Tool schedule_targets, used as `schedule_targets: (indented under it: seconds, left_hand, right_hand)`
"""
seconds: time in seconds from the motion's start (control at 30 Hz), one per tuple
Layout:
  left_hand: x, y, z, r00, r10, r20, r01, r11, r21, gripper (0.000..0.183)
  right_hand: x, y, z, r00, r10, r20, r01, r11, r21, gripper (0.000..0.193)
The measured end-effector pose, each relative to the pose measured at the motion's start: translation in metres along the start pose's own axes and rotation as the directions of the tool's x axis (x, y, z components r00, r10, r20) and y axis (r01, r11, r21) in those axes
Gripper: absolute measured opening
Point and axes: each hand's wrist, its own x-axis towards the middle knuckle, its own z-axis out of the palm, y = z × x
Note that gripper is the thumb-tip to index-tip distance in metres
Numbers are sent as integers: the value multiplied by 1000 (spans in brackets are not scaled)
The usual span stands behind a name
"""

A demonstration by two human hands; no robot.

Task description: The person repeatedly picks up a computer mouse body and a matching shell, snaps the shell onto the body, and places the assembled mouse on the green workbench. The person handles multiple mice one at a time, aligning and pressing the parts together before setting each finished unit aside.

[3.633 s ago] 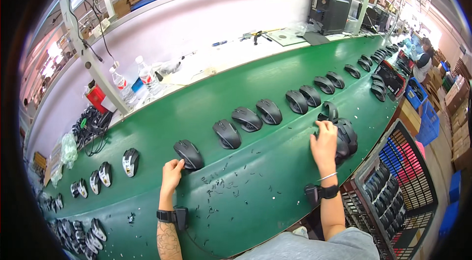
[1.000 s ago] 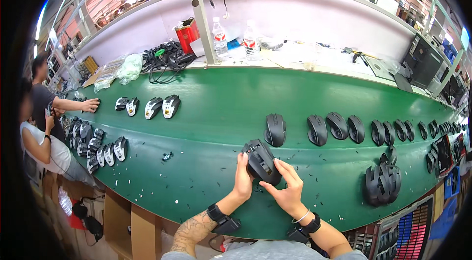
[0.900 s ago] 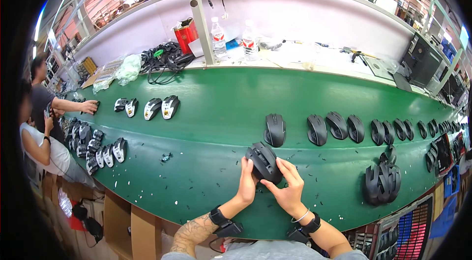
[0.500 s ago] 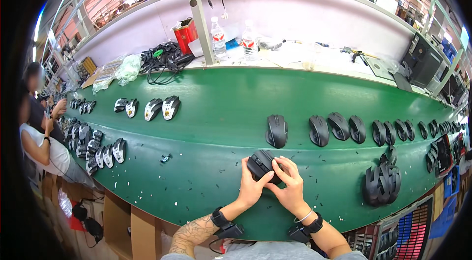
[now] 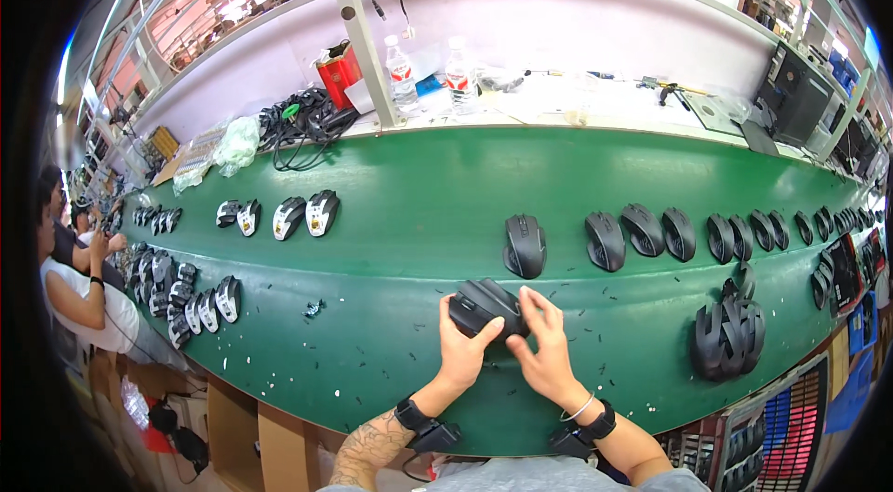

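A black computer mouse (image 5: 484,299) is held above the green table, tilted, in my left hand (image 5: 459,354). The left thumb lies along its near side while the other fingers wrap its left end. By the mouse's right end is my right hand (image 5: 549,357), fingers stretched out and thumb apart from them; whether a fingertip still touches the shell I cannot tell. Just beyond the hands another black mouse (image 5: 526,246) rests on the table. To its right a row of black mice (image 5: 605,241) runs toward the far right.
A stack of black mouse shells (image 5: 727,343) stands at right. Partly assembled mice with white parts (image 5: 321,213) sit at left, with a cluster (image 5: 172,292) beyond the small screws (image 5: 314,309). Bottles (image 5: 460,78) and black cables (image 5: 302,120) are at the back. Other people work at far left.
The mouse has turned and shifted slightly left in my left hand. My right hand's fingers have loosened and spread away from it; its thumb has left the mouse's top.
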Motion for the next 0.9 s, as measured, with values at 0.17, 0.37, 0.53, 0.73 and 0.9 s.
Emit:
schedule_targets:
  seconds: [0.17, 0.37, 0.53, 0.73, 0.9]
  left_hand:
    - [2, 2, -3, 1000, -23, 1, 23, 980, -198, 48]
    - [0, 3, -1, 995, -94, 15, 95, 963, -252, 47]
    - [3, 11, -2, 981, -193, 32, 195, 951, -240, 31]
    - [21, 14, -25, 910, -410, -58, 391, 897, -204, 38]
    - [20, 15, -26, 944, -320, -86, 316, 947, -57, 41]
  right_hand:
    - [-7, 40, 9, 885, 374, 278, -463, 644, 608, 21]
    - [-8, 46, 13, 866, 373, 333, -488, 483, 727, 27]
    - [-4, 47, 9, 850, 396, 348, -516, 492, 701, 29]
    - [5, 49, -5, 867, 330, 374, -497, 646, 580, 32]
    - [6, 44, -2, 819, 402, 409, -573, 530, 625, 31]
